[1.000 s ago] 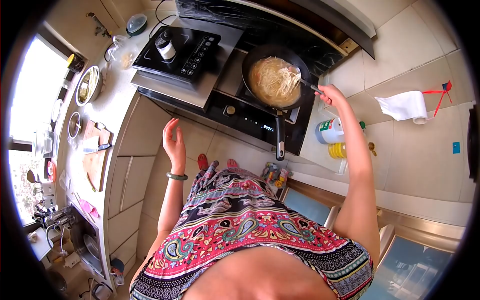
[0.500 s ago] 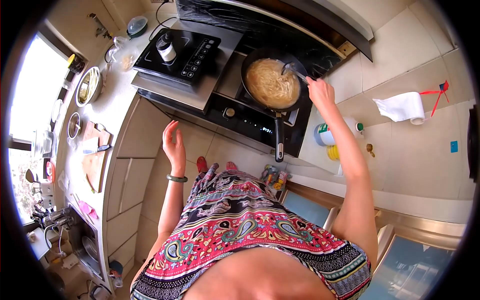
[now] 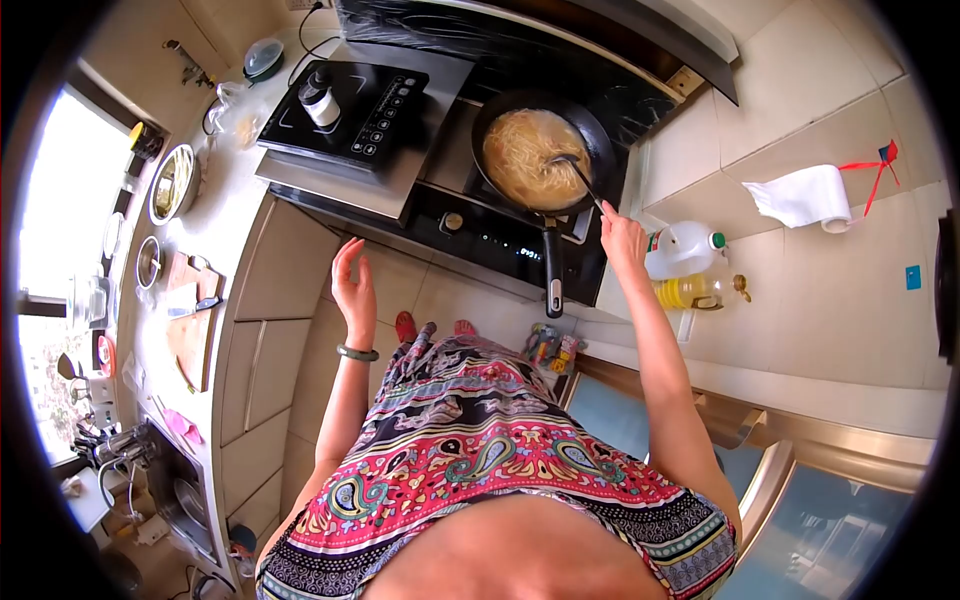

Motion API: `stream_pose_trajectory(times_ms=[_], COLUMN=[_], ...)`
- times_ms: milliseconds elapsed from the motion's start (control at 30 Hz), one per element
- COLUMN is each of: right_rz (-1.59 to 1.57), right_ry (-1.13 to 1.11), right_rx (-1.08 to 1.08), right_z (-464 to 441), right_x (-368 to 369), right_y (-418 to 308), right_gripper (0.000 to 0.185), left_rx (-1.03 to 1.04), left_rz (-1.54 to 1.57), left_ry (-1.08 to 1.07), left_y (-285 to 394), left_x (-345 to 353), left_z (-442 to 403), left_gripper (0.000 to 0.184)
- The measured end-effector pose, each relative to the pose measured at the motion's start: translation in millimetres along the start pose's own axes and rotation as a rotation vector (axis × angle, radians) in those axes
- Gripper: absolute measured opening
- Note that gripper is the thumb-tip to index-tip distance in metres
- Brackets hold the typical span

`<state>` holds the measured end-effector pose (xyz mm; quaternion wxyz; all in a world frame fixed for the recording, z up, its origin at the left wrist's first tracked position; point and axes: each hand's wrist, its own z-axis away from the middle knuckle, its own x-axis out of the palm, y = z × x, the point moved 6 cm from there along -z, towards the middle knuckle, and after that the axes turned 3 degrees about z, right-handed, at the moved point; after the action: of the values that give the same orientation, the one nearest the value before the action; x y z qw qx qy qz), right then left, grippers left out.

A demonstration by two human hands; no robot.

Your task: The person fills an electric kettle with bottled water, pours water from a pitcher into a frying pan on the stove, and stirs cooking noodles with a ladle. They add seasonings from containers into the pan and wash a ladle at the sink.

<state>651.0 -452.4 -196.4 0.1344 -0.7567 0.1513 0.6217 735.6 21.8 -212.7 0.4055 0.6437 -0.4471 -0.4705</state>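
My right hand (image 3: 624,240) is wrapped round the handle of a ladle (image 3: 582,178). The ladle's head dips into noodles in cloudy broth (image 3: 535,150), partly hidden by the liquid. They fill a black frying pan (image 3: 597,140), which sits on the hob with its handle (image 3: 553,272) pointing towards me. My left hand (image 3: 353,287) hangs in the air left of the pan handle, in front of the counter edge. Its fingers are extended and slightly curved, holding nothing, and a bangle (image 3: 357,354) circles that wrist.
Left of the pan is an induction cooker (image 3: 345,115) with a small jar (image 3: 320,105) on it. An oil bottle (image 3: 690,292) and a large clear jug (image 3: 685,250) stand to the right. A cutting board (image 3: 190,335) with a knife (image 3: 207,304) lies on the left counter.
My right hand has moved down and slightly left, drawing the ladle from the pan's upper right side to its lower right. My left hand stays raised nearly as before.
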Motion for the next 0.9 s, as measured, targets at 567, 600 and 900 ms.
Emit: stream_pose_trajectory(times_ms=[567, 600, 900], right_rz=[-0.367, -0.286, -0.237], right_ry=[-0.075, -0.052, -0.032], right_rx=[0.217, 0.206, 0.166], right_z=[10, 10, 9], right_x=[3, 3, -2], right_y=[-14, -15, -31], right_gripper=[0.025, 0.026, 0.027], left_rx=[0.006, 0.006, 0.009], left_rz=[0.045, 0.045, 0.057], left_ry=[0.013, 0.013, 0.037], left_y=[-7, -8, -10], left_x=[-2, -2, -9], left_z=[4, 3, 2], left_gripper=[0.024, 0.024, 0.022])
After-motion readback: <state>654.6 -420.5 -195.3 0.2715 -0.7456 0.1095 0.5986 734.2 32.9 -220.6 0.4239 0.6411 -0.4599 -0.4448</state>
